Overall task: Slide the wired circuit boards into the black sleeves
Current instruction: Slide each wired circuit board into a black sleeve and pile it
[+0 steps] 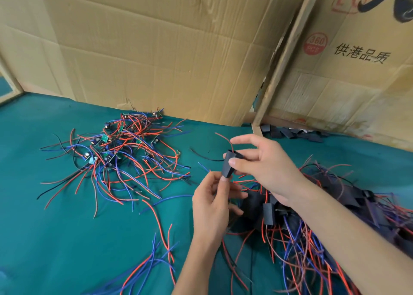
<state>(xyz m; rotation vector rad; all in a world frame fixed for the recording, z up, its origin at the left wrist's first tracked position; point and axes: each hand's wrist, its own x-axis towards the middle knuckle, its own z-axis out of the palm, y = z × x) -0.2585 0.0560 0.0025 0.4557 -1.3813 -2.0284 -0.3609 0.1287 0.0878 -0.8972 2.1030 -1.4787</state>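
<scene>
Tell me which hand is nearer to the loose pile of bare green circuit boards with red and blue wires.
Left. The left hand is just right of the pile of bare green circuit boards, pinching the black sleeve's lower end. The right hand grips the sleeve's top, farther right.

Board — hidden inside black sleeve (228, 165)

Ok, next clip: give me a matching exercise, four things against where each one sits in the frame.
Things:
1. bare wired boards pile
2. sleeved boards pile
3. empty black sleeves
4. held black sleeve

Places:
A. between left hand and right hand
B. far right, along the cardboard
C. left on the green cloth
D. under the right forearm

Pairs: 1-C, 2-D, 3-B, 4-A
</scene>
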